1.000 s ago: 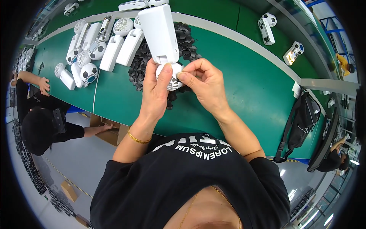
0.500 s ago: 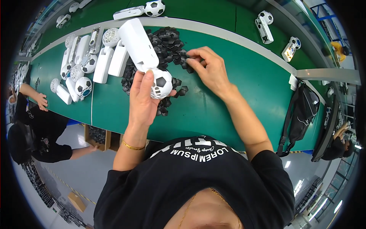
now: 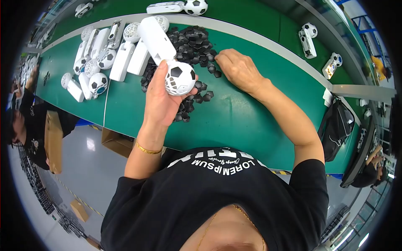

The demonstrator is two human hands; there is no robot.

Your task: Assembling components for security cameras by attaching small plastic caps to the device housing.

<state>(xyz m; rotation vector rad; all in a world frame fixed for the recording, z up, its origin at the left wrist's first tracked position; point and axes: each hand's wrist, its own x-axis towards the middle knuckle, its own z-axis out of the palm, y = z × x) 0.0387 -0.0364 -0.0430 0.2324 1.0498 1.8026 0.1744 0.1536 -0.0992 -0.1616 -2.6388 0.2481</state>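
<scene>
My left hand point(image 3: 158, 98) grips a white device, a long box-shaped body point(image 3: 155, 38) joined to a football-patterned ball point(image 3: 180, 78). The ball faces up, with black pentagon patches and a lattice of openings on its left side. A pile of black pentagon pieces point(image 3: 193, 41) lies behind and partly under the device. At the pile's right edge, my right hand point(image 3: 239, 71) rests back up with fingers curled together. Its fingertips are hidden, so what they pinch does not show. One loose pentagon piece point(image 3: 217, 74) lies just beside it.
Several similar white devices point(image 3: 122, 61) stand grouped at left on the green table point(image 3: 268, 125). More devices point(image 3: 308, 44) lie on the green surface beyond the grey rail. A black bag point(image 3: 336, 127) sits at right. At left, a co-worker holds a cardboard box point(image 3: 53, 142).
My right hand has turned knuckles up, its fingertips now out of sight. The ball is tilted more upward in my left hand. At left, the co-worker has lifted a cardboard box.
</scene>
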